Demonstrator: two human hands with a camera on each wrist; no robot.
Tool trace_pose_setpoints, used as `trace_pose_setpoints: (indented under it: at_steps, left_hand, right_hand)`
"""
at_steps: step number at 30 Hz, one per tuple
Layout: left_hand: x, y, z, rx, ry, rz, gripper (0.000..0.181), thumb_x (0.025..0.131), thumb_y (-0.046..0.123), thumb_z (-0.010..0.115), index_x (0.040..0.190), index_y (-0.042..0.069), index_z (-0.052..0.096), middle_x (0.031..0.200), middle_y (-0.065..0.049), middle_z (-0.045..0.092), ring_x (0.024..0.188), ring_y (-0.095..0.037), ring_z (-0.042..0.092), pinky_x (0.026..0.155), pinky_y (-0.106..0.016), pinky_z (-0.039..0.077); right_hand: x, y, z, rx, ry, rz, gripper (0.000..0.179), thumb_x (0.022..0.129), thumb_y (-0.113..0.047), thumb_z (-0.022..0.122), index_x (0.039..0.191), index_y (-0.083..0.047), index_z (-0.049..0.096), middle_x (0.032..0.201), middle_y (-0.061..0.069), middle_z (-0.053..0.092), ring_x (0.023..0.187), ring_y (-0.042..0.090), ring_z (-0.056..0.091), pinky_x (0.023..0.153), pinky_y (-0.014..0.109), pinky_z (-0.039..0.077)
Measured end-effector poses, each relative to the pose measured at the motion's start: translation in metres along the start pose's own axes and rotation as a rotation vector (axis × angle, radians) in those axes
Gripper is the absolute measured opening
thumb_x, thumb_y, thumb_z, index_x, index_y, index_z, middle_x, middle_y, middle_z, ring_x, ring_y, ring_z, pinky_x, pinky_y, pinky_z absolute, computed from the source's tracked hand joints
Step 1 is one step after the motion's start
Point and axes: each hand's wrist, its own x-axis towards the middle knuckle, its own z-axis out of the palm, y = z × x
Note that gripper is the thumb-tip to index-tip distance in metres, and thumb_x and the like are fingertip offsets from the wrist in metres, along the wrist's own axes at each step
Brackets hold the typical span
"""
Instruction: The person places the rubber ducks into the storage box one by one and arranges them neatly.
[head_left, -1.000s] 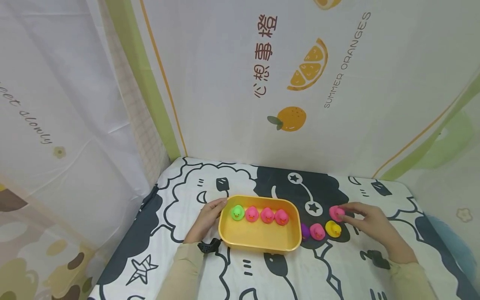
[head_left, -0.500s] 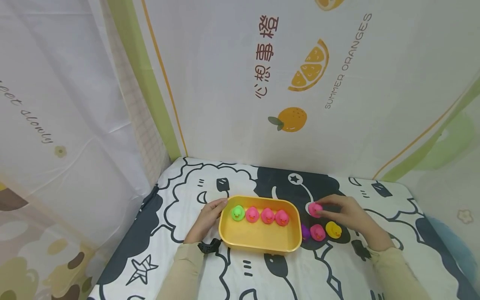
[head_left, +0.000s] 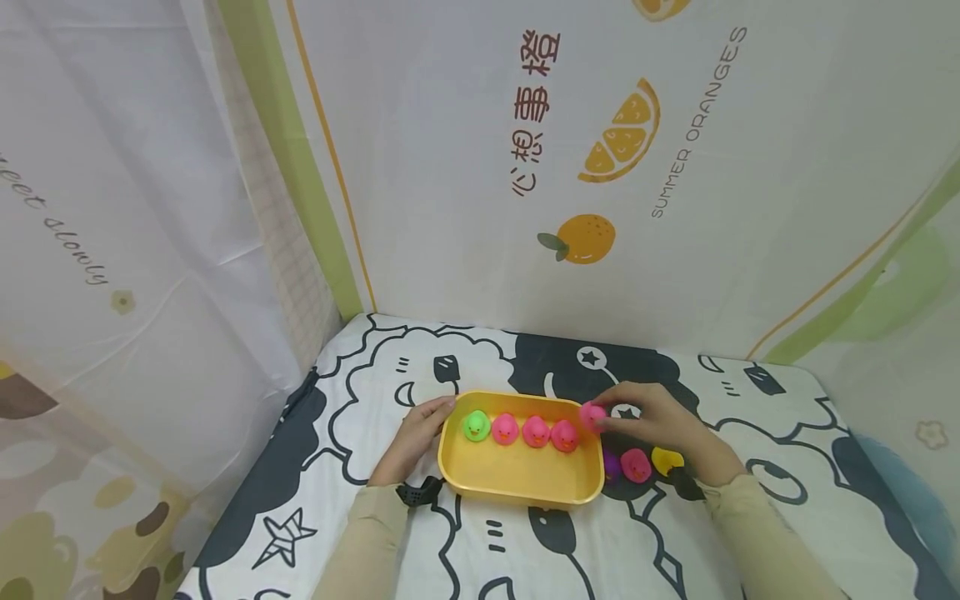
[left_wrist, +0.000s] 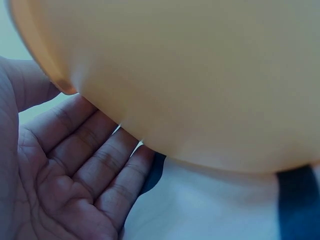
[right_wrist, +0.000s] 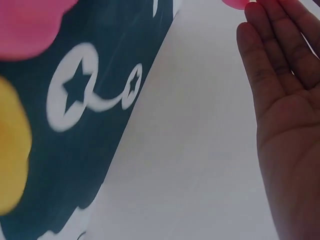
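Pink duck (head_left: 592, 417) shifted to tray rim (head_left: 517, 497), right fingers (head_left: 624, 393) pinching it, left fingers (left_wrist: 102, 162) straight, cloth (head_left: 558, 171) ("SUMMER ORANGES")

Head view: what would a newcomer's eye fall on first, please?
Probably the yellow tray, with one green duck and three pink ducks in a row inside. At its far right corner, the right hand holds another pink duck. Behind, fruit prints stand out on the white cloth.

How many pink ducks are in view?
5: three pink ducks in the yellow tray, one pinched by the right hand, one on the cloth beside the yellow duck. The tray could hide more.
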Motion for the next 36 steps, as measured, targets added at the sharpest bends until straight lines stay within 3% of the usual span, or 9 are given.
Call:
trace_pose_setpoints:
  at_steps: [4,8,14,18,27,36]
  left_hand:
    - [0.0,0.001,0.0,-0.007,-0.007,-0.001,0.05,0.1,0.049,0.057,0.133,0.013,0.066,0.141,-0.004,0.06,0.135,-0.028,0.051,0.113,-0.049,0.042]
    - [0.0,0.001,0.0,-0.01,-0.008,0.0,0.05,0.1,0.049,0.057,0.133,0.012,0.066,0.14,-0.005,0.061,0.134,-0.028,0.052,0.113,-0.049,0.042]
    - [0.0,0.0,0.0,-0.009,-0.014,0.002,0.057,0.097,0.056,0.058,0.134,0.013,0.065,0.139,-0.005,0.061,0.13,-0.028,0.055,0.113,-0.049,0.043]
    - [0.001,-0.001,-0.002,-0.008,-0.01,-0.005,0.058,0.096,0.058,0.059,0.134,0.014,0.066,0.139,-0.004,0.061,0.132,-0.028,0.054,0.113,-0.048,0.043]
    - [0.001,0.001,-0.002,-0.016,0.013,-0.003,0.055,0.098,0.054,0.058,0.133,0.012,0.066,0.14,-0.007,0.061,0.133,-0.028,0.053,0.112,-0.047,0.044]
    - [0.002,-0.001,-0.001,-0.022,0.006,0.005,0.054,0.097,0.055,0.058,0.131,0.014,0.067,0.136,-0.004,0.063,0.129,-0.025,0.056,0.11,-0.045,0.046]
  right_hand:
    - [0.013,-0.009,0.012,0.034,-0.056,-0.03,0.031,0.085,-0.024,0.083,0.114,-0.017,0.074,0.107,-0.008,0.072,0.101,0.019,0.069,0.086,0.039,0.062]
    - [0.026,-0.021,0.03,0.057,-0.124,0.016,0.032,0.087,-0.034,0.08,0.114,-0.018,0.074,0.107,-0.007,0.072,0.103,0.021,0.067,0.09,0.045,0.06]
    - [0.045,-0.038,0.054,0.121,-0.181,0.02,0.031,0.088,-0.035,0.079,0.112,-0.016,0.076,0.106,-0.006,0.072,0.101,0.025,0.066,0.087,0.041,0.061]
    - [0.056,-0.051,0.066,0.133,-0.21,0.026,0.032,0.087,-0.035,0.08,0.112,-0.017,0.076,0.106,-0.009,0.073,0.102,0.019,0.066,0.09,0.039,0.06]
    - [0.071,-0.071,0.078,0.062,-0.284,0.027,0.028,0.089,-0.033,0.079,0.111,-0.017,0.076,0.099,-0.014,0.07,0.095,0.017,0.066,0.089,0.035,0.06]
    - [0.095,-0.097,0.094,0.079,-0.383,0.042,0.025,0.089,-0.029,0.079,0.111,-0.017,0.076,0.095,-0.017,0.07,0.09,0.006,0.062,0.086,0.021,0.057]
